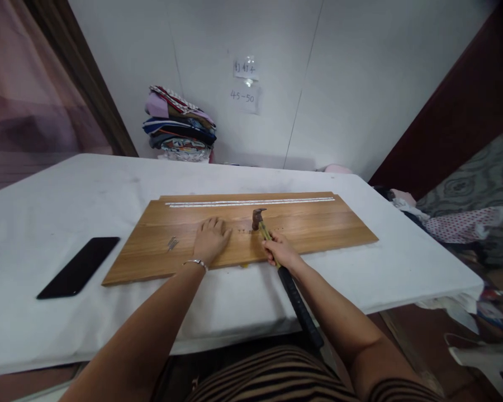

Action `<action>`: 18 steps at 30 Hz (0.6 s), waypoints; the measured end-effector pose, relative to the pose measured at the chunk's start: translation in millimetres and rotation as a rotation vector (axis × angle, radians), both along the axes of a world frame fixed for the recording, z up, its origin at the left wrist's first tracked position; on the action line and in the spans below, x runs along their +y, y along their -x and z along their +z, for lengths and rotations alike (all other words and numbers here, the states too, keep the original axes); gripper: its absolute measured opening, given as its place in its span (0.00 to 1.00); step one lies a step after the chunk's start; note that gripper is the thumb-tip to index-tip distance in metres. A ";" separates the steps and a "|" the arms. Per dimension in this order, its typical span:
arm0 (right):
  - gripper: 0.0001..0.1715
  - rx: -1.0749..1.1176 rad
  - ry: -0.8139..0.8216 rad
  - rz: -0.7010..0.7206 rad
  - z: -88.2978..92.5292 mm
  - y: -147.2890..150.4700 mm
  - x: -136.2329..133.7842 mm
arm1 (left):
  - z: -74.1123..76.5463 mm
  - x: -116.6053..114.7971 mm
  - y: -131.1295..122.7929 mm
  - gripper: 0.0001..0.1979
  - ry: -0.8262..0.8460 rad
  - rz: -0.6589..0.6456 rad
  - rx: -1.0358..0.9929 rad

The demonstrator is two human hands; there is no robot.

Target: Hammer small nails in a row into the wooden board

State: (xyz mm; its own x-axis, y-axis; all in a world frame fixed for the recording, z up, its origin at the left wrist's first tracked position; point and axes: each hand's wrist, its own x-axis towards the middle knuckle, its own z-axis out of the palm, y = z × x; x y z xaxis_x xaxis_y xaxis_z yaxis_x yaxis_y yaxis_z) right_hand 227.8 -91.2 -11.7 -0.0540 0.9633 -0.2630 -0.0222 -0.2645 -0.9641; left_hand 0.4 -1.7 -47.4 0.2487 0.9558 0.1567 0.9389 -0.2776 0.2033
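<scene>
My right hand (279,249) is wrapped round the yellow shaft of a claw hammer (293,290), near its head. The dark rusty head is over the middle of a brown wooden board (327,223), and the black grip points back toward my body. A row of small nails or nail marks (245,230) runs along the board by the hammer head. My left hand (212,240) lies flat on the board left of that row, fingers spread. A few loose nails (172,243) lie to its left. Two white measuring strips (251,202) run along the board's far edge.
The board rests on a table with a white cloth (121,178). A black phone (79,268) lies left of the board. Folded clothes (180,125) are piled against the wall at the back. Handwritten paper notes (245,97) are taped to the wall. More cloth (465,223) is off the table's right side.
</scene>
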 end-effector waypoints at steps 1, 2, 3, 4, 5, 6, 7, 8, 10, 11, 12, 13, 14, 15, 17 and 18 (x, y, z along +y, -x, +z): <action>0.18 -0.003 0.005 0.003 -0.2 0.0 0.0 | -0.2 0.4 0.1 0.27 0.004 0.001 0.007; 0.18 -0.005 0.005 0.005 -0.3 -0.2 0.2 | -0.6 1.0 0.3 0.27 0.005 0.004 0.011; 0.18 -0.007 0.001 0.004 -0.3 -0.3 0.4 | -1.3 1.6 0.4 0.27 0.004 0.007 0.015; 0.18 -0.008 -0.004 0.002 -0.4 -0.6 0.6 | -2.0 2.2 0.6 0.27 0.001 0.010 0.018; 0.18 -0.009 -0.009 0.002 -0.6 -0.8 1.0 | -2.8 2.7 0.8 0.26 -0.002 0.011 0.020; 0.18 -0.009 -0.012 0.000 -1.0 -0.9 1.3 | -3.7 3.1 1.1 0.26 -0.008 0.012 0.019; 0.18 -0.009 -0.012 0.003 -1.4 -1.0 1.7 | -4.5 3.3 1.4 0.26 -0.014 0.010 0.014; 0.18 -0.010 -0.008 0.011 -2.0 -1.0 2.1 | -5.2 3.5 1.7 0.25 -0.021 0.008 0.008; 0.19 -0.012 0.007 0.018 -3.3 -0.8 2.8 | -6.5 3.8 2.2 0.24 -0.038 0.003 -0.003; 0.19 -0.013 0.014 0.017 -3.8 -0.7 3.0 | -7.0 4.0 2.5 0.24 -0.044 0.002 -0.006; 0.19 -0.011 0.020 0.015 -4.1 -0.4 3.1 | -7.5 4.2 2.7 0.24 -0.047 0.001 -0.007; 0.20 -0.006 0.024 0.014 -4.1 -0.2 3.1 | -7.9 4.4 2.8 0.23 -0.046 0.000 -0.006; 0.20 0.000 0.025 0.011 -3.9 0.1 3.0 | -8.3 4.7 2.9 0.23 -0.042 0.001 -0.006; 0.20 0.006 0.024 0.009 -3.3 0.4 2.9 | -8.8 5.1 3.0 0.23 -0.036 0.003 -0.006; 0.19 0.011 0.015 0.010 -1.7 0.8 2.6 | -9.5 5.6 3.1 0.24 -0.027 0.007 -0.010; 0.19 0.008 0.010 0.013 -0.8 1.0 2.6 | -9.8 5.8 3.2 0.24 -0.027 0.009 -0.013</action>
